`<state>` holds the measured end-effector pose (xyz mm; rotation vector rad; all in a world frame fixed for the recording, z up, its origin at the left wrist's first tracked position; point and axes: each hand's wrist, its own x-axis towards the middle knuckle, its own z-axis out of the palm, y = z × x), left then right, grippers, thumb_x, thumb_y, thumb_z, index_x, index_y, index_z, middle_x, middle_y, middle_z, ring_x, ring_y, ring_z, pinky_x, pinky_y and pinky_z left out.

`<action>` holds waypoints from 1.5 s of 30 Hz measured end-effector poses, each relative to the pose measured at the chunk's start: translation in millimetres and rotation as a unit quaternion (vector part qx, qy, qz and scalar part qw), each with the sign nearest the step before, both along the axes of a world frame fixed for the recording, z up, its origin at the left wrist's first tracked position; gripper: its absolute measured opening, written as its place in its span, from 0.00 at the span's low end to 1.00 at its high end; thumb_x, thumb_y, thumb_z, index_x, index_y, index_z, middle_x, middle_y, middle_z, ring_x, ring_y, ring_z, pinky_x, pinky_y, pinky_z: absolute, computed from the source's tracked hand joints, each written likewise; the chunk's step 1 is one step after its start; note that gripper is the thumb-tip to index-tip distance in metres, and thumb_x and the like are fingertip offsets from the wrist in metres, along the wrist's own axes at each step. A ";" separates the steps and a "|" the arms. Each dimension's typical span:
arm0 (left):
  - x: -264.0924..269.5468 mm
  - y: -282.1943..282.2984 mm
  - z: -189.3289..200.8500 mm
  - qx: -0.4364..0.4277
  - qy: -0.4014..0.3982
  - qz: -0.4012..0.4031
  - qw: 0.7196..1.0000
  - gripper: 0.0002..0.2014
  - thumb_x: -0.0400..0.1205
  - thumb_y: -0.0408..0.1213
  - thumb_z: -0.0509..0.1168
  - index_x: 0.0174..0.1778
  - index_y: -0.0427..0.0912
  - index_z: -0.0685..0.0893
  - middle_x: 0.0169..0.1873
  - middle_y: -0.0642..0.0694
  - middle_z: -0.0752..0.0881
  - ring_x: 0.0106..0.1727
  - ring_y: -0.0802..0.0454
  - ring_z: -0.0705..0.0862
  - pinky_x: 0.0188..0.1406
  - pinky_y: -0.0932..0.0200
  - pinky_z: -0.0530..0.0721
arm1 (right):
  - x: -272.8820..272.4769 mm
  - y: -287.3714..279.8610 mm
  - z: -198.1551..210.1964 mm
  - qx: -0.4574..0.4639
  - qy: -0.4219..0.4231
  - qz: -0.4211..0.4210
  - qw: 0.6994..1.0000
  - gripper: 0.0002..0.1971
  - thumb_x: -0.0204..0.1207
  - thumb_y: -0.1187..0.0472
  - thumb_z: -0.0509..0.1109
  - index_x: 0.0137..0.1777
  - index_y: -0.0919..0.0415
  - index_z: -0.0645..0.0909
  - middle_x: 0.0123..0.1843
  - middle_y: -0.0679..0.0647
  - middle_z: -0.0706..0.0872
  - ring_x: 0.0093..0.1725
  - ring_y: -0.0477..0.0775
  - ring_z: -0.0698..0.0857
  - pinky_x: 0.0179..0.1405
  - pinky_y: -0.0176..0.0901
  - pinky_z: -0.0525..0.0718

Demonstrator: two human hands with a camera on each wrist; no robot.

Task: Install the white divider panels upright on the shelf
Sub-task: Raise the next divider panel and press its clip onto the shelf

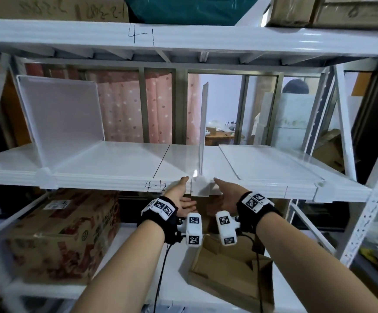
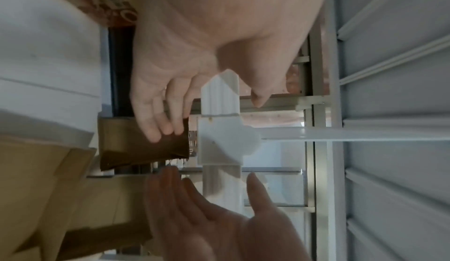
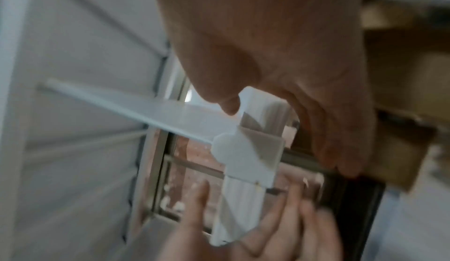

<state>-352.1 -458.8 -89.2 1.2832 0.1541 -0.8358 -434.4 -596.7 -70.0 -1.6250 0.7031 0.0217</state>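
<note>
A white divider panel [image 1: 203, 132] stands upright at the middle of the white shelf [image 1: 106, 181]. Its front clip [image 1: 200, 188] hangs over the shelf's front lip. My left hand [image 1: 181, 195] is just left of the clip and my right hand [image 1: 224, 195] just right of it. Both have thumbs up at the lip and straight fingers below. The left wrist view shows the left hand [image 2: 194, 69] spread beside the clip [image 2: 224, 142], holding nothing. The right wrist view shows the right hand [image 3: 280, 63] likewise next to the clip [image 3: 246, 157]. A second divider [image 1: 61, 118] stands at the left. Another panel [image 1: 267, 161] lies flat at the right.
The upper shelf beam [image 1: 183, 37] runs overhead and a slotted post [image 1: 368, 199] rises at the right. On the lower shelf sit a printed cardboard box [image 1: 66, 233] and an open carton [image 1: 233, 274]. A person [image 1: 295, 86] is behind the rack.
</note>
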 end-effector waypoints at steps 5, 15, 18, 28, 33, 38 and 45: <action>-9.0 -6.7 11.5 -0.050 -0.003 0.033 0.998 0.16 0.80 0.48 0.70 0.48 0.41 0.73 0.50 0.31 0.80 0.66 0.36 0.81 0.69 0.37 0.78 | -4.2 6.0 0.6 -0.154 -0.049 0.064 0.985 0.43 0.77 0.48 0.73 0.86 0.55 0.53 0.79 0.57 0.73 0.76 0.59 0.75 0.58 0.28 0.69; 1.8 -19.5 -0.2 -0.039 -0.029 0.041 0.998 0.32 0.74 0.45 0.77 0.68 0.35 0.73 0.52 0.34 0.82 0.64 0.38 0.83 0.66 0.40 0.81 | 16.3 13.1 -11.3 0.217 -0.123 -0.024 0.968 0.27 0.82 0.52 0.67 0.75 0.68 0.73 0.75 0.67 0.76 0.59 0.62 0.80 0.52 0.52 0.83; 4.8 -20.0 -1.0 -0.038 -0.052 0.045 0.997 0.26 0.77 0.43 0.74 0.65 0.35 0.75 0.45 0.35 0.80 0.54 0.41 0.85 0.63 0.45 0.83 | 19.7 13.6 -10.0 0.249 -0.113 -0.046 0.961 0.25 0.84 0.51 0.64 0.74 0.68 0.73 0.68 0.67 0.81 0.58 0.62 0.82 0.61 0.53 0.80; 9.5 -14.6 -4.0 -0.073 -0.038 0.043 0.996 0.14 0.78 0.39 0.73 0.54 0.40 0.76 0.46 0.34 0.81 0.44 0.43 0.83 0.61 0.47 0.82 | 12.2 23.0 -6.1 0.304 -0.132 -0.080 0.940 0.20 0.88 0.55 0.58 0.52 0.75 0.77 0.36 0.70 0.90 0.50 0.65 0.81 0.79 0.54 0.67; 18.0 1.0 -3.5 -0.085 -0.032 0.033 0.995 0.08 0.79 0.38 0.72 0.48 0.46 0.79 0.47 0.34 0.82 0.47 0.42 0.83 0.62 0.48 0.82 | 22.9 39.0 -8.3 0.283 -0.132 -0.108 0.944 0.19 0.82 0.55 0.69 0.57 0.75 0.77 0.47 0.68 0.84 0.47 0.67 0.84 0.62 0.60 0.82; 29.8 15.4 -7.1 -0.085 -0.040 0.028 0.995 0.09 0.79 0.39 0.71 0.50 0.47 0.78 0.45 0.33 0.81 0.45 0.40 0.82 0.61 0.46 0.81 | 29.7 51.9 -5.6 0.268 -0.132 -0.108 0.948 0.16 0.84 0.57 0.67 0.54 0.74 0.78 0.36 0.69 0.89 0.43 0.66 0.85 0.30 0.56 0.89; 51.4 45.8 -9.0 -0.074 -0.055 0.037 0.995 0.13 0.78 0.39 0.73 0.56 0.48 0.77 0.43 0.33 0.83 0.42 0.40 0.84 0.46 0.47 0.85 | 57.9 77.9 -15.7 0.299 -0.132 -0.095 0.940 0.20 0.83 0.55 0.68 0.55 0.78 0.80 0.37 0.72 0.90 0.41 0.67 0.90 0.32 0.55 0.91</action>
